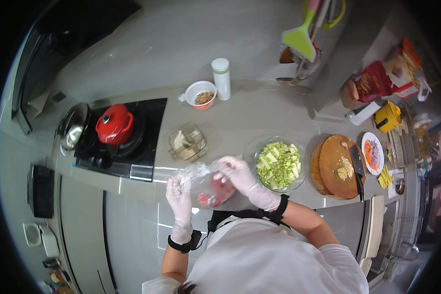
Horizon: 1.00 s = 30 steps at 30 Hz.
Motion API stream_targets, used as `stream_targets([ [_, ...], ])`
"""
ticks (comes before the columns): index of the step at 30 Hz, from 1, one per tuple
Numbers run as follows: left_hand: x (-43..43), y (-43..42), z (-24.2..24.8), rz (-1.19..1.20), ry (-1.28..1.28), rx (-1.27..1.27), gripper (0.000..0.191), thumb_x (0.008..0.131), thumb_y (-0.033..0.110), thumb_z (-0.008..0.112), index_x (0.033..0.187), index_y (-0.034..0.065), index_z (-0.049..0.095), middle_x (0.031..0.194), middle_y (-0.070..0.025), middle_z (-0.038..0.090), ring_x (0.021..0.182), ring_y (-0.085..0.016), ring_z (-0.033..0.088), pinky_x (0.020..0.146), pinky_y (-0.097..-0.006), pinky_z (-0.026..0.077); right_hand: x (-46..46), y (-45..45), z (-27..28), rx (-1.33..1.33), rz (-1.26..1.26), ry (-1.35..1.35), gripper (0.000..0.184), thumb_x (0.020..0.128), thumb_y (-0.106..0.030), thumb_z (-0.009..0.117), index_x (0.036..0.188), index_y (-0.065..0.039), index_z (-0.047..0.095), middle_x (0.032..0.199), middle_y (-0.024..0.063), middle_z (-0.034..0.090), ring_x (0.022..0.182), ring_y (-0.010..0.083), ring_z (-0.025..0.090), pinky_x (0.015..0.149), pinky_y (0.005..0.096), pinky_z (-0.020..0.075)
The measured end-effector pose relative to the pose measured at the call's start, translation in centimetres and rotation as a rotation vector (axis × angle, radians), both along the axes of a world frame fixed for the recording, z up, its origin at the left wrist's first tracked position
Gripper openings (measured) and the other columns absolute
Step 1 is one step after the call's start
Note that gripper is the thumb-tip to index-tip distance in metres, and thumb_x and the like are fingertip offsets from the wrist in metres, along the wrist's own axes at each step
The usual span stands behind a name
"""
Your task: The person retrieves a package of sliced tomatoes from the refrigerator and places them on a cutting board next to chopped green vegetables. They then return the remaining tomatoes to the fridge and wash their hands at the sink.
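Observation:
My left hand (179,190) wears a thin white glove and grips the gathered edge of a clear plastic bag (200,176). Red meat (216,192) lies low inside the bag, near the counter's front edge. At the bag's right side my right hand (233,172), gloved too, has its fingers on the plastic. Right of that hand stands a glass bowl (304,164) of chopped green vegetable pieces. Behind the bag is a clear divided container (187,142) with pale contents.
A red lidded pot (115,125) sits on the black hob (157,126). Farther back are a white bowl of nuts (201,92) and a white bottle (222,79). Rightward, a round wooden board (329,165) holds minced garlic and a cleaver (357,161), beside a plate (372,153) of chopped vegetables.

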State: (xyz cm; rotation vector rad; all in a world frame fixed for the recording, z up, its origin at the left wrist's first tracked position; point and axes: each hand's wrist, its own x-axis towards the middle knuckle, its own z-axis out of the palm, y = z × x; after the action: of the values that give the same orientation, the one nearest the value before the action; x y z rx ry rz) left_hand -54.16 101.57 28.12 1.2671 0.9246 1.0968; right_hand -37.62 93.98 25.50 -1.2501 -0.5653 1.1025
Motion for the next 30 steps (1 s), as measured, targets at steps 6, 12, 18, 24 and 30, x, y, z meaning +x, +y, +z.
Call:
stream_targets([
  [6, -1.5, 0.0, 0.8, -0.201, 0.070, 0.029, 0.011, 0.086, -0.002, 0.063, 0.094, 0.0041, 0.060, 0.090, 0.0010, 0.059, 0.083, -0.006, 0.054, 0.077, -0.0208, 0.045, 2.8, -0.5, 1.2, 0.121, -0.125, 0.088, 0.012, 0.089, -0.004, 0.062, 0.100, -0.001, 0.065, 0.093, 0.0052, 0.067, 0.074, 0.0089, 0.059, 0.070, 0.0227, 0.0498],
  [12, -2.2, 0.9, 1.6, -0.520, 0.018, -0.139, 0.014, 0.086, -0.003, 0.063, 0.082, 0.0089, 0.057, 0.084, 0.0043, 0.059, 0.077, -0.003, 0.054, 0.071, -0.0191, 0.045, 5.4, -1.0, 0.7, 0.236, -0.321, 0.408, 0.012, 0.086, 0.000, 0.062, 0.098, -0.004, 0.065, 0.102, 0.0070, 0.066, 0.087, 0.0134, 0.062, 0.084, 0.0277, 0.0492],
  [18, -1.5, 0.9, 4.8, -0.413, 0.081, -0.350, 0.021, 0.090, 0.005, 0.061, 0.070, 0.0089, 0.055, 0.069, 0.0041, 0.058, 0.064, -0.002, 0.051, 0.059, -0.0191, 0.043, 3.5, -1.9, 6.9, 0.292, -0.498, -0.367, 0.018, 0.086, 0.001, 0.059, 0.103, -0.005, 0.059, 0.112, 0.0089, 0.061, 0.105, 0.0153, 0.056, 0.091, 0.0310, 0.0458],
  [24, 0.5, 0.5, 5.0, -0.365, 0.121, -0.096, 0.028, 0.094, 0.014, 0.057, 0.068, 0.0055, 0.057, 0.059, 0.0024, 0.055, 0.058, -0.002, 0.049, 0.055, -0.0205, 0.040, 0.7, -1.0, 9.4, 0.148, 0.505, -1.217, 0.017, 0.085, -0.014, 0.057, 0.099, -0.005, 0.059, 0.107, 0.0137, 0.063, 0.098, 0.0304, 0.062, 0.085, 0.0355, 0.0489],
  [30, 0.0, 1.7, 4.0, -0.082, -0.015, 0.006, 0.032, 0.094, 0.015, 0.058, 0.063, 0.0062, 0.053, 0.058, 0.0023, 0.054, 0.056, -0.002, 0.044, 0.052, -0.0207, 0.035, 4.2, -3.2, 6.7, -0.079, 0.376, -1.364, 0.064, 0.076, -0.038, 0.069, 0.131, -0.010, 0.050, 0.126, 0.0201, 0.055, 0.116, 0.0306, 0.055, 0.099, 0.0372, 0.0424],
])
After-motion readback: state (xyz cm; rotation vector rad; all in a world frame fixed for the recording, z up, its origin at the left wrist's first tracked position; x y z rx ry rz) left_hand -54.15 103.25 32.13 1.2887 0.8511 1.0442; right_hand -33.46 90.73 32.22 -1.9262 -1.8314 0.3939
